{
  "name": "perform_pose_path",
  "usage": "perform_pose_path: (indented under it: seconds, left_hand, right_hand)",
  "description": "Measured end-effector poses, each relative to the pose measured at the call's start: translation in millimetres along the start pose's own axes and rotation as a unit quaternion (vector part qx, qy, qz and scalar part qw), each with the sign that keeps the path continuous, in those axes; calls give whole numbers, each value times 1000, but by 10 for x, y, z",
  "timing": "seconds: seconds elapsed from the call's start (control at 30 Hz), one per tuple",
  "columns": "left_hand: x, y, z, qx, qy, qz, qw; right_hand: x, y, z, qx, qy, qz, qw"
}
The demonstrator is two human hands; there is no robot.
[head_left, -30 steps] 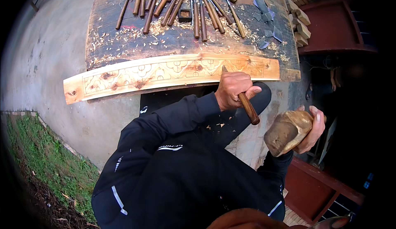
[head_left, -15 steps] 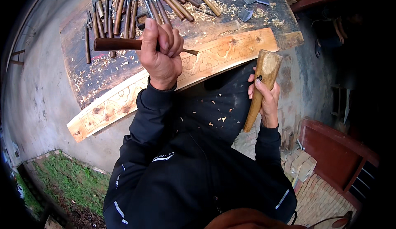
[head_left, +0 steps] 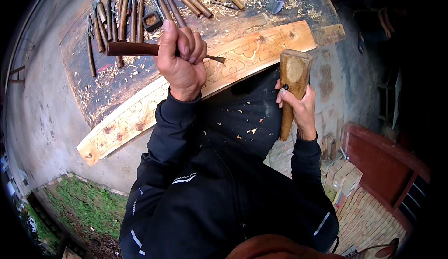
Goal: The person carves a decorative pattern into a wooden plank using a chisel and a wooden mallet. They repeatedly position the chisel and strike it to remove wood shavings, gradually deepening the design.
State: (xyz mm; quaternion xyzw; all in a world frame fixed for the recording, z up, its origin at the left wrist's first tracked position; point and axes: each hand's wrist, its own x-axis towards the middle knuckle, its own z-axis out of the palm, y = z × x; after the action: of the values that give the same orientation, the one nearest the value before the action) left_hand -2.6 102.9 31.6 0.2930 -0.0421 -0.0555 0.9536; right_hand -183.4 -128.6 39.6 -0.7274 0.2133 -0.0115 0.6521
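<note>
My left hand [head_left: 181, 67] is closed around a wood-carving chisel [head_left: 133, 49], held sideways with its dark handle to the left. The flared metal tip points right, over a long pale board [head_left: 242, 53]. Outlined curls and leaf shapes run along this board, which lies slantwise at the near edge of the workbench. Whether the tip touches the wood I cannot tell. To the right, my right hand [head_left: 302, 108] grips a wooden mallet [head_left: 296, 67] below its thick, worn head. The mallet stands nearly upright in view, apart from the board.
Several wooden-handled carving tools [head_left: 122, 23] lie on the shaving-strewn workbench [head_left: 112, 84]. Near them sits a small dark square box [head_left: 151, 21]. Small metal plates [head_left: 274, 6] lie at the far right. Wood chips dot my dark lap, and wood blocks [head_left: 343, 179] are stacked at lower right.
My right hand has tilted the mallet more upright and shifted it slightly left and up. The bench and board sit a little differently in view. My left hand keeps its hold on the chisel.
</note>
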Motion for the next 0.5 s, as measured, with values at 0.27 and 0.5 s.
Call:
perform_pose_path:
  seconds: [0.27,0.5]
  left_hand:
    - [-16,4,2,13,6,-8,1000]
    - [-29,-45,51,38,6,12,999]
  right_hand:
    - [12,29,-14,11,1,-5,1000]
    - [-8,6,17,-8,8,2,1000]
